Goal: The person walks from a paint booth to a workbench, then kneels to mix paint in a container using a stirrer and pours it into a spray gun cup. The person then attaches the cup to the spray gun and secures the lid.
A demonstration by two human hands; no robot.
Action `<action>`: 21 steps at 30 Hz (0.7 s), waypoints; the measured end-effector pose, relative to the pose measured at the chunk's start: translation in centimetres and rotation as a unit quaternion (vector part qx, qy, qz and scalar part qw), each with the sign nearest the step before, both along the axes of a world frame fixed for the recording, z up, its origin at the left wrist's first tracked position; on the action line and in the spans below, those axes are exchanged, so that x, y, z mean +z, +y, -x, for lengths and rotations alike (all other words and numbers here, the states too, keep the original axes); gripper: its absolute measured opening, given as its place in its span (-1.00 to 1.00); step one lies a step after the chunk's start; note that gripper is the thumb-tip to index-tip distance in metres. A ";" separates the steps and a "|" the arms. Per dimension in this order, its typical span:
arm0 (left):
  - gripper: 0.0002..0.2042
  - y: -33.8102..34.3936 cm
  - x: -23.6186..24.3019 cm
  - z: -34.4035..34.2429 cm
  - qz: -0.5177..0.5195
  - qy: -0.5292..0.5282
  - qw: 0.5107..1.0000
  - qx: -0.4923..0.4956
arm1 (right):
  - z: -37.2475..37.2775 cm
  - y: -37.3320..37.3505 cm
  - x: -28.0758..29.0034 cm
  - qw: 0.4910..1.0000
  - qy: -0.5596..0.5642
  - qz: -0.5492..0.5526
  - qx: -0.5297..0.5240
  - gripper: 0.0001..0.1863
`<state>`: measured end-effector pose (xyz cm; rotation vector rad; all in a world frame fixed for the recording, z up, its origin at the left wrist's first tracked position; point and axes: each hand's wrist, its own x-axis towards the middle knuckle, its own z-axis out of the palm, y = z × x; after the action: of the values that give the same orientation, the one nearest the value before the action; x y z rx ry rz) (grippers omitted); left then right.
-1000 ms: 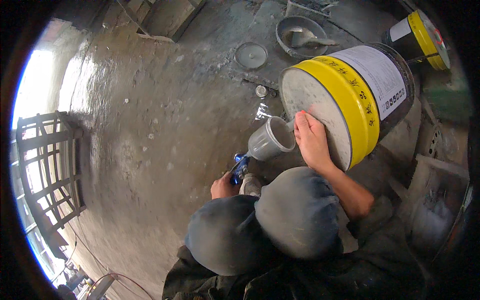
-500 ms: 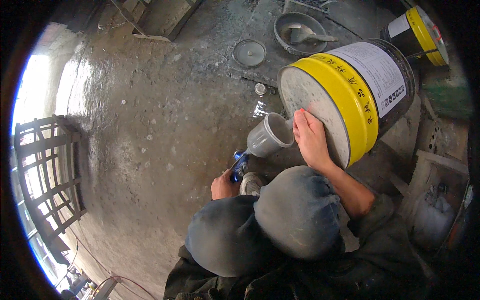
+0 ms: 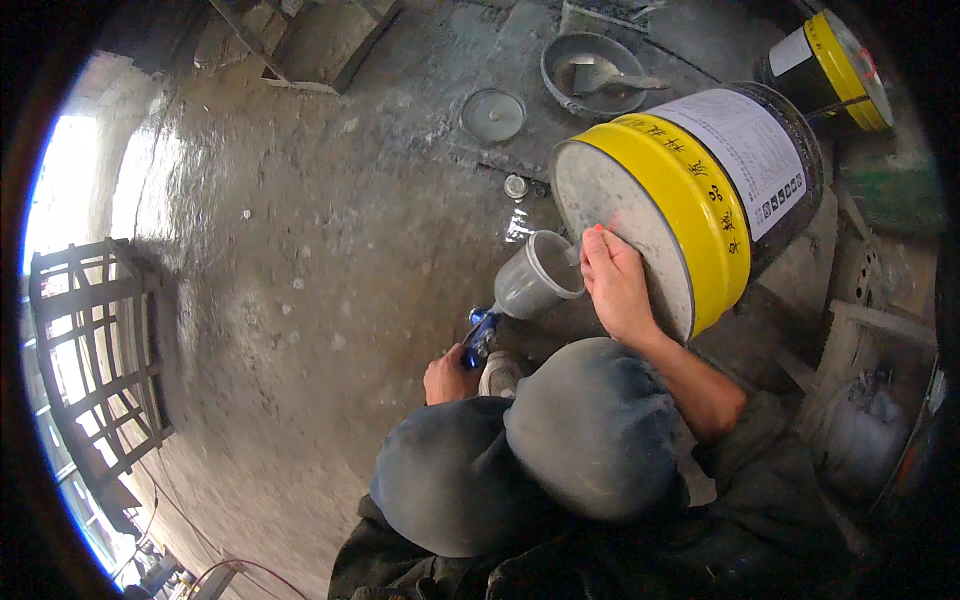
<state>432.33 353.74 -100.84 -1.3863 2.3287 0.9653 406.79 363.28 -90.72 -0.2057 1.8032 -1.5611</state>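
Note:
My left hand grips a blue spray gun, topped by a translucent cup with its mouth tilted toward the right. My right hand is closed at the pale lid of a large black drum with a yellow band, which lies tilted on its side. A short pale piece under those fingers reaches to the cup's mouth; I cannot make out what it is. Both my knees are bent below the hands, and a shoe shows behind them.
Beyond are a round lid, a basin with a scraper, a small metal cap and a second drum. A slatted frame stands left, a wooden box at the back, and a crate right.
My hands keep their grip and position, with only a very slight shift in the view. The drum and cup look much the same.

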 end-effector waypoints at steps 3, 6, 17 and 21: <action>-0.67 0.0 0.2 0.0 0.015 0.034 0.999 -0.004 | 0.1 0.0 0.2 1.000 0.013 -0.005 -0.002 -0.61; -0.65 0.2 -1.0 -0.8 0.046 0.070 0.996 -0.014 | 0.1 0.0 0.4 1.000 0.022 -0.004 0.000 -0.60; -0.72 -0.2 -1.2 -0.1 -0.007 0.155 0.988 -0.021 | 2.1 1.8 4.1 0.997 -0.061 0.056 -0.006 -0.60; -0.73 0.2 -0.1 2.2 -0.047 0.178 0.982 -0.040 | 4.6 3.4 9.1 0.994 -0.093 0.062 -0.019 -0.60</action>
<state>430.15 353.93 -100.92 -1.1503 2.5239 1.3752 402.15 366.65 -81.57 -0.0804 1.5771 -1.6629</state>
